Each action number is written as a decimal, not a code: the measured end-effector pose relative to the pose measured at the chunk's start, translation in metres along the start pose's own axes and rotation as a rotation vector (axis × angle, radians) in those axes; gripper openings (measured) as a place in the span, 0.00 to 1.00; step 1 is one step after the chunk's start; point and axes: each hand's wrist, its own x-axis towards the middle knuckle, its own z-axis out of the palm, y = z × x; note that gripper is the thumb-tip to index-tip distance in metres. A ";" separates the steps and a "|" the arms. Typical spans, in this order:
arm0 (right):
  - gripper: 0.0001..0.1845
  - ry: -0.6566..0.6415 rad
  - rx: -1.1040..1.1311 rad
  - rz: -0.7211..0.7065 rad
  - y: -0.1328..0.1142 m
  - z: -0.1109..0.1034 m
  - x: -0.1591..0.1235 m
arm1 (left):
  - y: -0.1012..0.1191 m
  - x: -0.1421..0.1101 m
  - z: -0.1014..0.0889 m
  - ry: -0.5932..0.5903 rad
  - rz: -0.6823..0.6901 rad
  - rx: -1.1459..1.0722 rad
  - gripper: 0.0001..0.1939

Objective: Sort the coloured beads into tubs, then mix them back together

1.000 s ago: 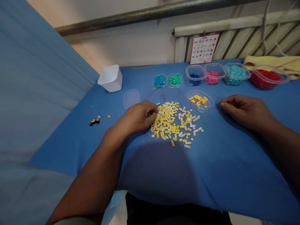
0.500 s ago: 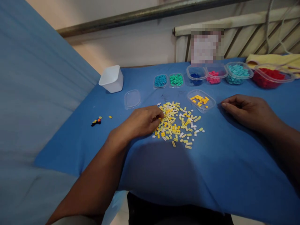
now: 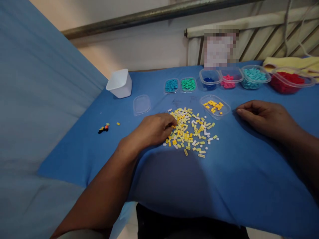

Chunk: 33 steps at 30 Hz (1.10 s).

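Observation:
A loose heap of small toy building bricks (image 3: 185, 136), yellow, pale yellow and white, is spread over the blue cloth. My left hand (image 3: 159, 128) rests at the heap's left edge, fingers curled down among the bricks; whatever they pinch is hidden. To the right, my right hand (image 3: 264, 118) lies on the cloth with its thumb against the bent fingers, and nothing shows at its tips. Just left of it sits a shallow clear container (image 3: 228, 111) holding several deeper-yellow bricks (image 3: 213, 106).
Behind stand tubs of blue (image 3: 171, 85), green (image 3: 188, 85), dark blue (image 3: 209, 87), pink (image 3: 228, 82), turquoise (image 3: 254, 78) and red bricks (image 3: 286, 84). A clear lid (image 3: 142, 105) and white box (image 3: 119, 84) are at left, near a few black and coloured pieces (image 3: 103, 128).
My left hand has shifted very slightly right at the heap's edge. The whole view has drifted a little too; my right hand stays in place on the cloth.

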 end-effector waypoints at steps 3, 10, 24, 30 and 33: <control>0.22 -0.001 0.011 0.006 0.003 0.001 0.001 | 0.000 -0.001 0.000 0.026 0.015 0.002 0.13; 0.22 0.005 -0.008 -0.003 -0.006 -0.001 0.000 | 0.000 0.003 0.004 -0.021 0.121 0.049 0.16; 0.20 0.013 0.022 -0.010 -0.004 0.002 0.002 | 0.004 0.009 -0.001 0.051 -0.057 -0.123 0.13; 0.16 0.016 0.043 -0.059 0.000 0.004 0.006 | 0.017 0.044 -0.002 0.048 0.017 -0.320 0.13; 0.14 0.019 0.053 -0.077 0.002 0.004 0.007 | 0.033 0.083 0.001 0.054 0.115 -0.286 0.08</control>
